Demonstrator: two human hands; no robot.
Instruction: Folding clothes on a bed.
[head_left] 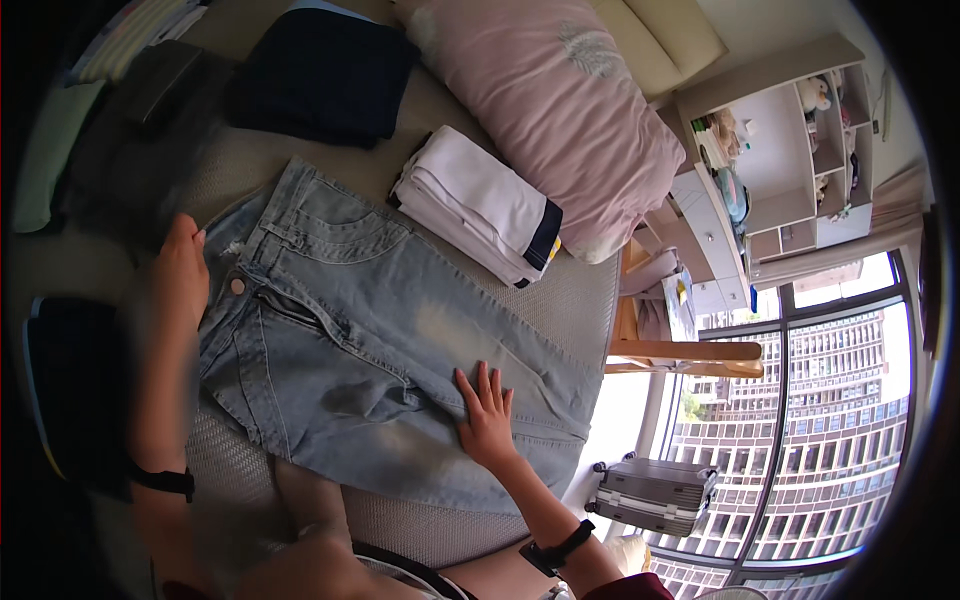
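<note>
A pair of faded blue denim jeans (400,300) lies spread on the woven mat, its waistband with a copper-coloured button toward the left and the legs running right. My right hand (488,418) rests flat on the denim, fingers spread. Beside the waistband, my left hand (182,265) has its fingers curled at the lower corner of a folded dark grey garment (145,150). Both that garment and my left forearm are smeared by motion. The fingers' far side is hidden.
A folded white garment with a navy edge (480,200), a folded navy garment (325,75) and a pink pillow (560,100) lie beyond the jeans. More folded clothes (75,380) are at the left. A grey suitcase (655,495) stands near the window, below a shelf unit (770,160).
</note>
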